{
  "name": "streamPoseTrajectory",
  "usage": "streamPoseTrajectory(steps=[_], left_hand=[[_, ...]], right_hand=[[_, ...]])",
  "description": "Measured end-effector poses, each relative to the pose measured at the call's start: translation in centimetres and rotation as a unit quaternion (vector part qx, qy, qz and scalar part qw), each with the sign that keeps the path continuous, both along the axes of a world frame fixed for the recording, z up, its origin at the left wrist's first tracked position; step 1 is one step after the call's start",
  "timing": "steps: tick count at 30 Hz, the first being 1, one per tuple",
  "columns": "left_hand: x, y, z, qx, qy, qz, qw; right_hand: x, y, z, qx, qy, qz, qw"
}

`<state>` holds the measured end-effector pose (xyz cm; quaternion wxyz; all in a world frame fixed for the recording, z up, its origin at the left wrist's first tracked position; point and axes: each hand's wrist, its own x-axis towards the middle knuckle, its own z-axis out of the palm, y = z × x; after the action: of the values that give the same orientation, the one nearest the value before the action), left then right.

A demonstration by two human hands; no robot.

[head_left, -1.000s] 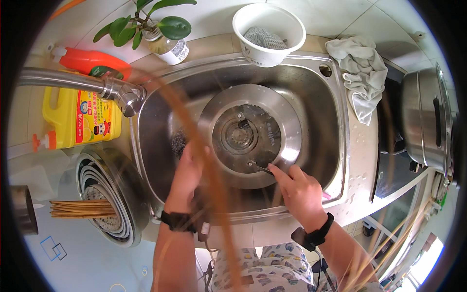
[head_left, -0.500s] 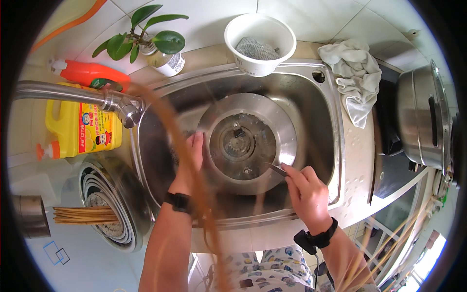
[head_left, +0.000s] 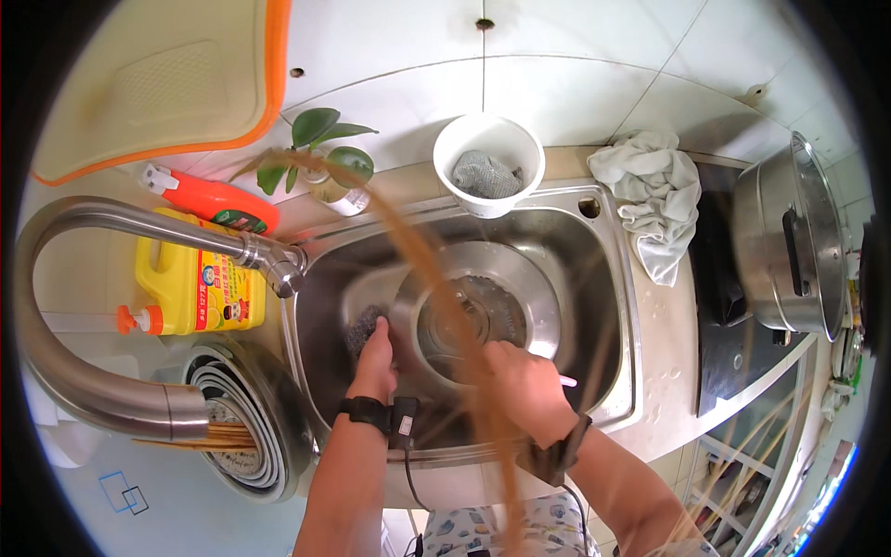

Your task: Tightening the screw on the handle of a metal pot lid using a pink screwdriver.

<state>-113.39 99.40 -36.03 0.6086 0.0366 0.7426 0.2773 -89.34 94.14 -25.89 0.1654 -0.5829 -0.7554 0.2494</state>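
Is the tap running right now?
Off, as far as visible: no water stream falls from the faucet spout into the sink.

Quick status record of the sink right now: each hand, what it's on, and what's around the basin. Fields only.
setting: steel kitchen sink seen from above
left hand: pressed on a dark scouring pad at the left side of the basin
right hand: gripping the near rim of a round steel lid lying in the basin
faucet: curved spout ending over the sink's left edge
behind sink: white bowl holding a grey scrubber, small potted plant
left counter: yellow detergent jug, red bottle
right counter: crumpled white cloth, lidded steel pot
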Motion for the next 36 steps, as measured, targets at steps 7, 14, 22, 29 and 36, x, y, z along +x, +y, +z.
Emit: streamPoseTrajectory(steps=[7, 14, 22, 29, 36], left_hand=[[0.7, -0.8, -0.1, 0.081, -0.077, -0.002, 0.994], [5.7, -2.8, 7.8, 0.166, -0.215, 0.052, 0.961], [7.8, -10.4, 10.3, 0.281, -0.277, 0.106, 0.913], [9.7, -13.4, 12.4, 0.316, -0.211, 0.104, 0.919], [10.4, -16.8, 10.8, 0.263, -0.228, 0.057, 0.936]], right_hand=[[4.5, 1.3, 1.4, 0.012, 0.062, -0.045, 0.997], [8.2, 3.5, 5.3, -0.093, 0.147, -0.134, 0.976], [10.1, 0.5, 12.5, -0.027, 0.164, -0.108, 0.98], [11.7, -1.2, 14.4, -0.016, 0.183, -0.083, 0.98], [13.2, -2.5, 15.7, -0.003, 0.17, -0.113, 0.979]])
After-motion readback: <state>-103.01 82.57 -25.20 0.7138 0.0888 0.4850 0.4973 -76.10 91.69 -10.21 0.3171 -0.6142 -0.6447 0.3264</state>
